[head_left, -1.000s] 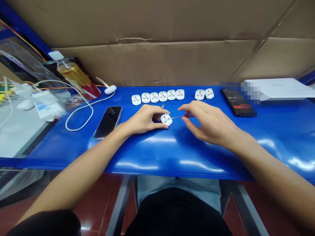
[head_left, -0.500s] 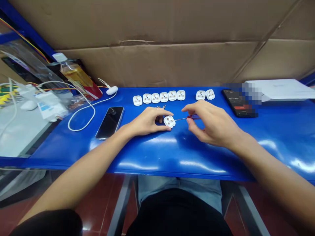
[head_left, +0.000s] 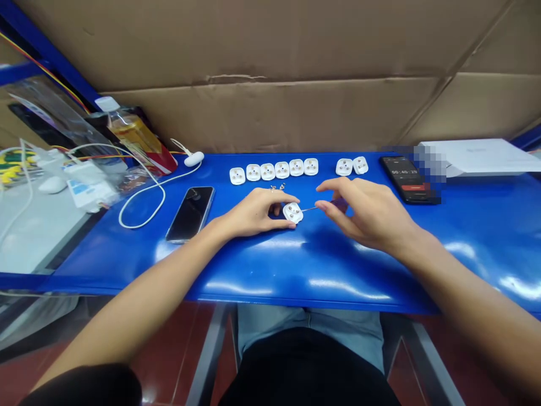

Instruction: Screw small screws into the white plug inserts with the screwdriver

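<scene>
While the left hand (head_left: 257, 213) pinches a white plastic piece (head_left: 292, 213) between thumb and fingers at the middle of the blue surface (head_left: 262, 265), the right hand (head_left: 374, 214) grips a thin screwdriver (head_left: 310, 209), its shaft reaching the piece's right side. Small metal parts (head_left: 282, 186) lie just behind the left hand, before a row of six similar pieces (head_left: 282, 170).

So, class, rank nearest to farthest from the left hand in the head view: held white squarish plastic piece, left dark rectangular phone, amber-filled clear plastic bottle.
1. White piece: held by the left hand.
2. Dark phone: left of the hand.
3. Clear bottle: farther left and back.
</scene>
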A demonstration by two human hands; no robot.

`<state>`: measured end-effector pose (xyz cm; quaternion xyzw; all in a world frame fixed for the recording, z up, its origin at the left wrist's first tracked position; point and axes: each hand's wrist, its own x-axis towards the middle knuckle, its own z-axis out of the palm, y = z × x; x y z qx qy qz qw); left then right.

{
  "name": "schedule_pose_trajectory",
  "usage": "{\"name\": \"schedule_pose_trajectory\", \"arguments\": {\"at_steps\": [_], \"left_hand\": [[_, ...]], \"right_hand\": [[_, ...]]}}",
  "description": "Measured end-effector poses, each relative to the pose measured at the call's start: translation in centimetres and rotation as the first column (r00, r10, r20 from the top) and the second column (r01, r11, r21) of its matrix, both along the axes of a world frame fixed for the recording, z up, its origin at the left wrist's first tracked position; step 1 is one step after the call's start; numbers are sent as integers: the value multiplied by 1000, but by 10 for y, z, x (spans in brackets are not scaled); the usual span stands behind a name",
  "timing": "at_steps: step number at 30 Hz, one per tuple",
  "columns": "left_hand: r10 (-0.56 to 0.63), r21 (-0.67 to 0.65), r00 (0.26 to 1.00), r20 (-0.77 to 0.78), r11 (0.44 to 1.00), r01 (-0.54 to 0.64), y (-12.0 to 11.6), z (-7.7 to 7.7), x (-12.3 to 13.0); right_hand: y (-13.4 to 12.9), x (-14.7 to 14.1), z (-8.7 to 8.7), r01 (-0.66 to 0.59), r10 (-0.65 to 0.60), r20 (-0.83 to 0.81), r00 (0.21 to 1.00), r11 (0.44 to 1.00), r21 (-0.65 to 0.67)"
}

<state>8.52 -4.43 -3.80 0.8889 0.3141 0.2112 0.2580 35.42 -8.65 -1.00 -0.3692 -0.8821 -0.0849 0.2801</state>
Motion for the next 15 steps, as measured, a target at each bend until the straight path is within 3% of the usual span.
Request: {"name": "schedule_pose_trajectory", "arguments": {"at_steps": [7, 13, 15], "left_hand": [[11, 3, 1000, -7, 1000, -11, 0, 1, -1], [14, 13, 1000, -26, 1000, -14, 1, 0, -1], [21, 25, 999, -25, 999, -20, 1, 0, -1]], "right_hand": [[-1, -2, 4, -98, 98, -7, 995, 995, -2], [-1, 0, 1, 81, -81, 50, 995, 997, -7], [0, 0, -1, 70, -70, 59, 996, 997, -11]]}}
